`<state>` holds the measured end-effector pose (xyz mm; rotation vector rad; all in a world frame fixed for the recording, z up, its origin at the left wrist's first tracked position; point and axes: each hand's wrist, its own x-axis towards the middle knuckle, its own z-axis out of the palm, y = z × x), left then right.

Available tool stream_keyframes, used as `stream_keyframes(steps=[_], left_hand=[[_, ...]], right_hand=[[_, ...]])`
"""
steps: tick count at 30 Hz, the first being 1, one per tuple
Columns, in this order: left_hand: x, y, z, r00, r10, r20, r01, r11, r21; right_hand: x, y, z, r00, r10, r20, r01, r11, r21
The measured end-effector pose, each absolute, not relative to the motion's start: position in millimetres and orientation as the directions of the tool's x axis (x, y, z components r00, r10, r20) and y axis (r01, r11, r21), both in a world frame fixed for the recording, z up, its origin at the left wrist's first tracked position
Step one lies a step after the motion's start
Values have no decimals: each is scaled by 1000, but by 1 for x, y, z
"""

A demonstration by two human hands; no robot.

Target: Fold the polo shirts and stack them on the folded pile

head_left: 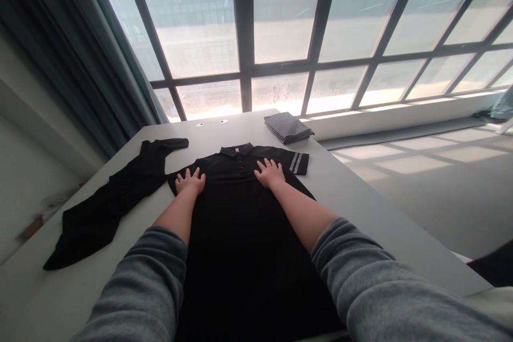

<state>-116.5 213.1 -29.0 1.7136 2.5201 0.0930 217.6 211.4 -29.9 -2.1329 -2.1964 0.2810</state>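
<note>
A black polo shirt (pixel 244 246) lies spread out on the white table (pixel 360 230), its collar toward the window and its hem toward me. Two pale stripes cross its right sleeve. My left hand (pixel 191 181) rests flat near the left shoulder, fingers spread. On the right side of the chest, below the shoulder, my right hand (pixel 270 172) lies with its fingers apart. Neither hand grips the cloth. To the left of the polo shirt is another black garment (pixel 116 192), laid out in a long, uneven shape.
A stack of folded grey cloth (pixel 287 126) sits at the table's far right corner. Two small oval fittings (pixel 223 121) are near the far edge. Beyond stand large framed windows (pixel 280 5), with a dark curtain (pixel 80 37) at the left.
</note>
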Motion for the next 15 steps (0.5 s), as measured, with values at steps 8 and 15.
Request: stream_keyframes(steps=[8,15], left_hand=[[-169,183,-31,-460,860,219,888,449,101],[-221,176,-33,-616,756,223,788,581,204]], right_hand=[[216,213,-31,-35,996,-77,982,20,-189],[216,214,-32,-42,996,-74,981,27,-192]])
